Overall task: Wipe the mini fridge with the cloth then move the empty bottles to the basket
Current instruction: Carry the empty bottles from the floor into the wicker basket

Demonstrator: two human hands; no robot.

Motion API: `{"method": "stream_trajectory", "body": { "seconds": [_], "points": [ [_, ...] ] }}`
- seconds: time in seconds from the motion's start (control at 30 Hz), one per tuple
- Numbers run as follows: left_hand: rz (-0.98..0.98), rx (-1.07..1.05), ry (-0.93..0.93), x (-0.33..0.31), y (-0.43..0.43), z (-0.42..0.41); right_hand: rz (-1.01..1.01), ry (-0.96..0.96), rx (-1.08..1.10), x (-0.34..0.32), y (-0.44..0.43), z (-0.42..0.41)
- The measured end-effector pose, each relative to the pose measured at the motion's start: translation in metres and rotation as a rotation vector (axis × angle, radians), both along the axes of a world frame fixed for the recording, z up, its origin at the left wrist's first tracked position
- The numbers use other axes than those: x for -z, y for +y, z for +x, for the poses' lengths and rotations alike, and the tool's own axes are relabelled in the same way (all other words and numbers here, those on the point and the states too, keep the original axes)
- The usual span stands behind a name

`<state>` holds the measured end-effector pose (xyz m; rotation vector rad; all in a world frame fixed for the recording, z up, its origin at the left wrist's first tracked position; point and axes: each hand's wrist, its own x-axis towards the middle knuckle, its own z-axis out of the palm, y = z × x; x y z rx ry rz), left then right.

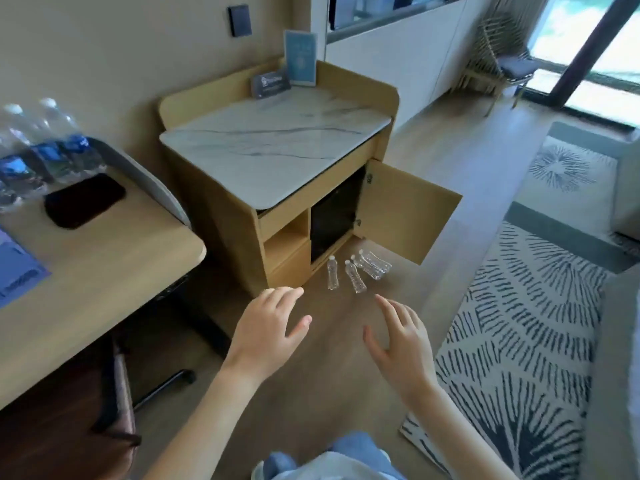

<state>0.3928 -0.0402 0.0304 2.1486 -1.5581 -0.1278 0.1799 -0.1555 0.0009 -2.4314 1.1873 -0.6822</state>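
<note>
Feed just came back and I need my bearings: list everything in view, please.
empty bottles: four, clear, floor in front of the cabinet
mini fridge: one, black, cabinet's lower right bay
cabinet: one, light wood with marble top, by the wall, door open
cards: two, pale blue and dark, back of cabinet top
desk: one, light wood, left
labelled bottles: several, clear with blue labels, on desk
pad: one, black, on desk
rug: one, white with dark strokes, floor at right
chair: one, wooden, far right
cloth, basket: none in view
left hand: open, empty, above the floor
right hand: open, empty, above the floor
</note>
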Motion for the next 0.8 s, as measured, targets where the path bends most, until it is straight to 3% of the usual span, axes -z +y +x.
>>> {"method": "stream_trajectory", "body": {
  "seconds": [0.37,0.8],
  "points": [
    [0.043,0.055,0.118,0.021,-0.139,-0.143,0.067,0.100,0.096,0.009,-0.110,-0.151],
    [0.095,-0.024,0.074,0.040,-0.249,-0.103,0.053,0.050,-0.058,0.023,-0.253,-0.091]
  ]
}}
